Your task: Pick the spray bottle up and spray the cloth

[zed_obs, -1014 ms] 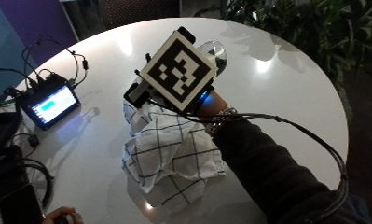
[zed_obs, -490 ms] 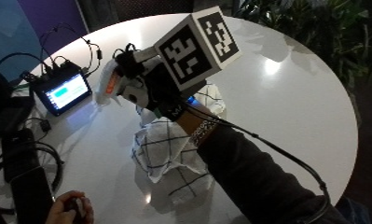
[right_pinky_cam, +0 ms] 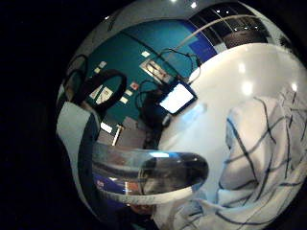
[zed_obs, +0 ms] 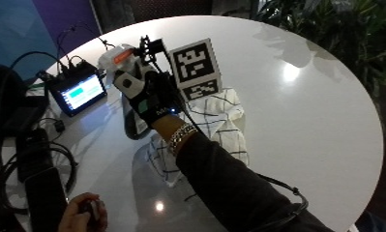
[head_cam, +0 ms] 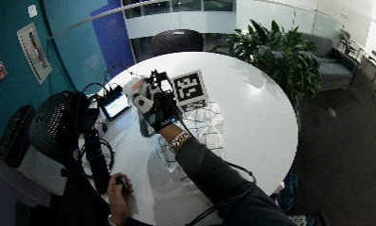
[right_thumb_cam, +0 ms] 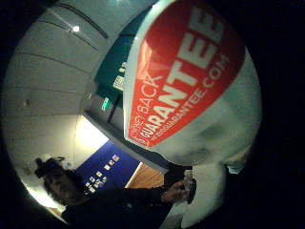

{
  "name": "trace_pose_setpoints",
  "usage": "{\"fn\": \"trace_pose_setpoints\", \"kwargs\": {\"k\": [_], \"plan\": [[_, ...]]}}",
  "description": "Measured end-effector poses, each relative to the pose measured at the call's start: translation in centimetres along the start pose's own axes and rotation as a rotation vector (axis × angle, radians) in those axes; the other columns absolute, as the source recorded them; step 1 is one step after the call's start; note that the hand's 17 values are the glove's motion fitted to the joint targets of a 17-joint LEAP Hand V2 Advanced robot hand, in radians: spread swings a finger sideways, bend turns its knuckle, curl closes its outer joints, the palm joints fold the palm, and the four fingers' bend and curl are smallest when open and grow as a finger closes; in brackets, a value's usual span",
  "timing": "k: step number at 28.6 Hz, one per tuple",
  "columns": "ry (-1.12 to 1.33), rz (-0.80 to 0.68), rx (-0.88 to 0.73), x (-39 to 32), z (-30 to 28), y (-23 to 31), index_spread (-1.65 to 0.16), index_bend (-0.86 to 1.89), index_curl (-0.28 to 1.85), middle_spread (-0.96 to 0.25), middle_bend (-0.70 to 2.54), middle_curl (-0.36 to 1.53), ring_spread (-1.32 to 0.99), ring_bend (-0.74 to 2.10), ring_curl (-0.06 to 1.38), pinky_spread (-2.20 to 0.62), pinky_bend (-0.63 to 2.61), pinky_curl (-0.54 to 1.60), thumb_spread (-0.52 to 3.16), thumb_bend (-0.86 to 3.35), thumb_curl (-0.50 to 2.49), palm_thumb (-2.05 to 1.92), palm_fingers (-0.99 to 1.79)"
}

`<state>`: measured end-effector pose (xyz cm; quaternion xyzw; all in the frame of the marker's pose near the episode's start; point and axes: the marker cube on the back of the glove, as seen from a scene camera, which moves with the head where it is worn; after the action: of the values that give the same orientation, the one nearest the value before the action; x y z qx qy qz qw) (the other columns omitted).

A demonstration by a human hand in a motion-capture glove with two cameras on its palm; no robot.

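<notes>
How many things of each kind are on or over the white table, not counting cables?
Spray bottle: 1, held in the gloved right hand
Checked cloth: 1
Small screen device: 1
Total: 3

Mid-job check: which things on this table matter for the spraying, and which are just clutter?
Job:
spray bottle, gripped by the gloved right hand
checked cloth on the table

Lying about:
small screen device
cables
potted plant

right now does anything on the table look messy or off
Only the checked cloth stands out: it lies crumpled and bunched on the white table rather than spread flat. The gloved right hand holds the spray bottle lifted beside it. No spill or damage shows.
</notes>
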<state>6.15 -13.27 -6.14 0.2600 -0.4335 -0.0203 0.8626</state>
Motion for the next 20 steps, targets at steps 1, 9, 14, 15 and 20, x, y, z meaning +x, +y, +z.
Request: {"fn": "trace_pose_setpoints", "kwargs": {"k": [1, 9, 14, 15, 20], "plan": [[0.016, 0.021, 0.000, 0.7, 0.1, 0.0, -0.26, 0.18, 0.59, -0.19, 0.53, 0.56, -0.20, 0.66, 0.49, -0.31, 0.55, 0.43, 0.74, -0.02, 0.73, 0.92, 1.31], [0.078, 0.087, -0.023, 3.8, 0.6, 0.4, -0.26, 0.18, 0.58, -0.18, 0.53, 0.56, -0.20, 0.66, 0.49, -0.30, 0.54, 0.43, 0.76, -0.02, 0.72, 0.92, 1.29], [0.096, 0.031, 0.005, 3.5, -0.4, 0.1, -0.26, 0.18, 0.58, -0.19, 0.53, 0.56, -0.20, 0.66, 0.49, -0.31, 0.54, 0.43, 0.78, -0.02, 0.72, 0.92, 1.30], [0.096, 0.021, 0.009, 3.4, -0.7, 0.0, -0.26, 0.18, 0.58, -0.19, 0.53, 0.56, -0.20, 0.66, 0.49, -0.31, 0.53, 0.43, 0.78, -0.02, 0.72, 0.92, 1.30], [0.098, -0.009, 0.010, 2.6, -1.2, -0.9, -0.26, 0.18, 0.58, -0.20, 0.53, 0.56, -0.21, 0.66, 0.49, -0.31, 0.53, 0.43, 0.80, -0.02, 0.72, 0.92, 1.31]]}}
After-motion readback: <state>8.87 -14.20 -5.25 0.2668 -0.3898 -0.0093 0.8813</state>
